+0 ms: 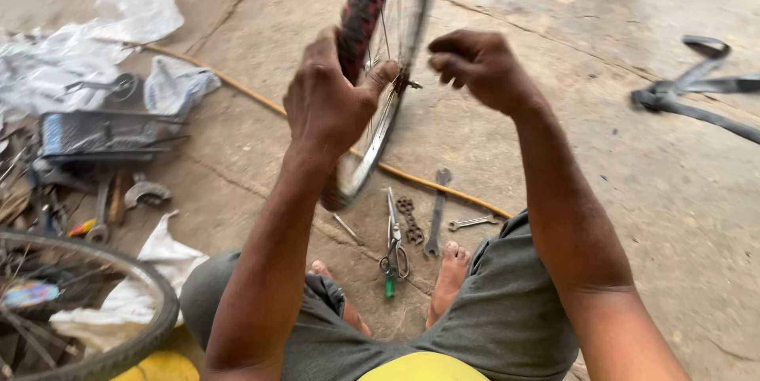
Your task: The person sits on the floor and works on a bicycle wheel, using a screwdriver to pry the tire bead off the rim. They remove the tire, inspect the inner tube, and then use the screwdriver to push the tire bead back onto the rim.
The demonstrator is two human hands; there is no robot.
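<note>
1. At the far left, crumpled plastic sheeting lay on the concrete floor, and below it sat a dark, shallow tool tray; what it held was too blurred to tell, though loose tools lay just beside it.
2. In the lower left corner a second wheel rested flat, its tyre on.
3. The left hand was clenched around the tyre and rim of the upright bicycle wheel, which stood on the floor between the person's knees.
4. On the floor just in front of the feet lay scissors and several spanners, untouched.
5. The right hand hovered by the hub, fingers curled, grasping nothing visible; the work on the hub looked unfinished.
6. At the far right a black inner tube lay well apart.
</note>
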